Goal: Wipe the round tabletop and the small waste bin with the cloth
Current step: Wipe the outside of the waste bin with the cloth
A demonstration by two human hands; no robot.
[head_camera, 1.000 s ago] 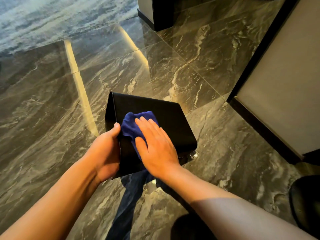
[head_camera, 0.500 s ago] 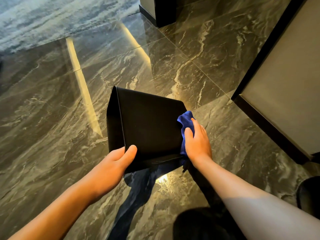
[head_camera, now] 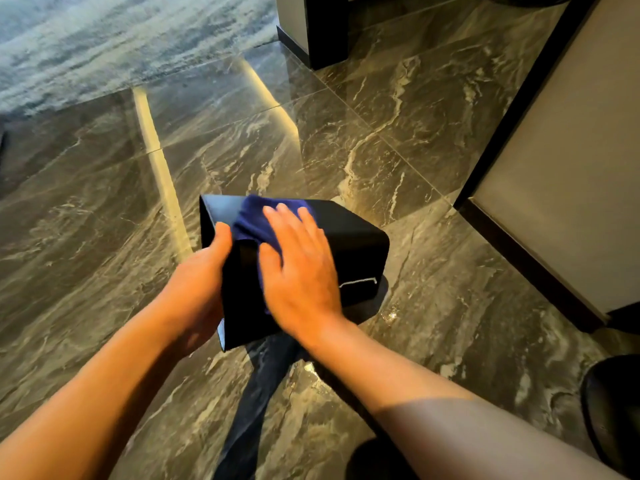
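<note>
A small black rectangular waste bin is held tipped on its side above the marble floor, in the middle of the head view. My left hand grips its left edge, thumb on the upper face. My right hand lies flat, fingers spread, pressing a blue cloth onto the bin's upper face. Most of the cloth is hidden under that hand. The round tabletop is not in view.
Glossy dark marble floor lies all around. A grey rug is at the far left. A beige panel with a dark base stands on the right, a dark pillar at the back, a round black object at lower right.
The bin has been turned to show another face. My right hand has swept the cloth from the bin's right edge back onto the upper face. My left hand has shifted up along the left edge.
</note>
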